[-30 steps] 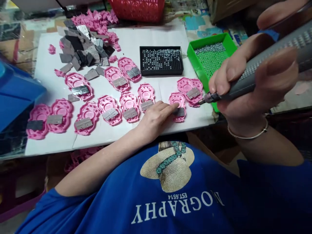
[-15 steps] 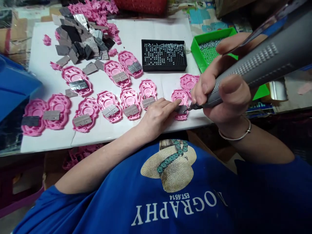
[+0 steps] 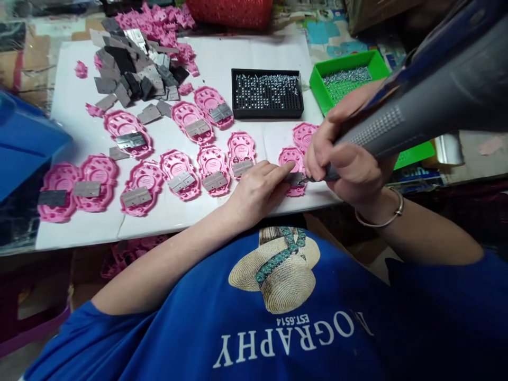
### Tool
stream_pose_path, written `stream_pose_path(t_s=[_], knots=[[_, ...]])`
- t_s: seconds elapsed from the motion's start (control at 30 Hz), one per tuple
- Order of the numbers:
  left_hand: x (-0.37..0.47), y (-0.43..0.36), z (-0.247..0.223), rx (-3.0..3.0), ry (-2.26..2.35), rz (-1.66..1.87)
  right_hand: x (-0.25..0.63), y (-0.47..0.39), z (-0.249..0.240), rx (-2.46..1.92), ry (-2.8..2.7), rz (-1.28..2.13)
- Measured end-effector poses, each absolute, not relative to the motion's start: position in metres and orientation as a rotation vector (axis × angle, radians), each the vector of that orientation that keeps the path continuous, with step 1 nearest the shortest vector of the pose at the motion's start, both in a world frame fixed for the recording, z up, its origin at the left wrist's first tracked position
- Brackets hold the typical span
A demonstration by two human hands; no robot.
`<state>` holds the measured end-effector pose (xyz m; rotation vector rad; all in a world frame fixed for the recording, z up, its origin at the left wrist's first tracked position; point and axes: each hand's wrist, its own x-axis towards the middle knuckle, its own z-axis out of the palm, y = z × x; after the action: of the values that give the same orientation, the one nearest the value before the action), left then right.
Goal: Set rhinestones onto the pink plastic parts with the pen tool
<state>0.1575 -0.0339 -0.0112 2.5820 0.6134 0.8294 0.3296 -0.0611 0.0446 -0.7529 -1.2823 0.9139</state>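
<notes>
In my right hand [image 3: 349, 159] is a grey electric screwdriver [image 3: 428, 95], tilted, its body running off the upper right. The bit meets a dark grey plate [image 3: 296, 179] on a pink plastic shell [image 3: 291, 155] near the table's front edge. My left hand [image 3: 256, 190] presses its fingers on that same shell and plate from the left. The undersides of the left fingers are hidden. Just behind, partly covered by my right hand, lies another pink shell [image 3: 304, 135]. To the left of my left hand is a pink shell [image 3: 241, 144] bearing a grey plate and a small shiny ball.
Several pink shells with grey plates [image 3: 137, 197] lie across the white table [image 3: 87, 230]. Behind them are a heap of grey plates [image 3: 138, 69] and pink parts [image 3: 159, 21]. A black screw tray [image 3: 268, 112] and green screw tray [image 3: 323, 95] stand behind my hands. A blue bin [image 3: 27, 137] is at left.
My right hand and the screwdriver have shifted slightly left, and the screwdriver's body has tipped lower. My left hand stays on the shell. The whole view has shifted a little.
</notes>
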Motion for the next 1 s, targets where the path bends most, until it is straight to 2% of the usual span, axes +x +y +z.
stream_pose_path(t_s=[0.17,0.3,0.43,0.53,0.7,1.0], knots=[[0.158,-0.033,-0.013,2.590,0.628,0.808,0.327,-0.060,0.037,-0.693,-1.276,0.852],[0.155,-0.032,-0.015,2.583,0.574,0.887,0.331,-0.055,0.051,-0.640,-1.237,0.863],[0.154,-0.031,-0.014,2.554,0.506,0.912,0.360,-0.048,0.077,-0.632,-1.198,0.598],[0.155,-0.030,-0.014,2.534,0.454,0.953,0.400,-0.040,0.082,-0.793,-1.152,0.329],[0.156,-0.028,-0.013,2.540,0.421,0.991,0.464,-0.019,0.055,-1.011,-1.082,0.116],[0.156,-0.029,-0.010,2.552,0.443,0.967,0.482,0.001,0.021,-0.910,-1.127,0.261]])
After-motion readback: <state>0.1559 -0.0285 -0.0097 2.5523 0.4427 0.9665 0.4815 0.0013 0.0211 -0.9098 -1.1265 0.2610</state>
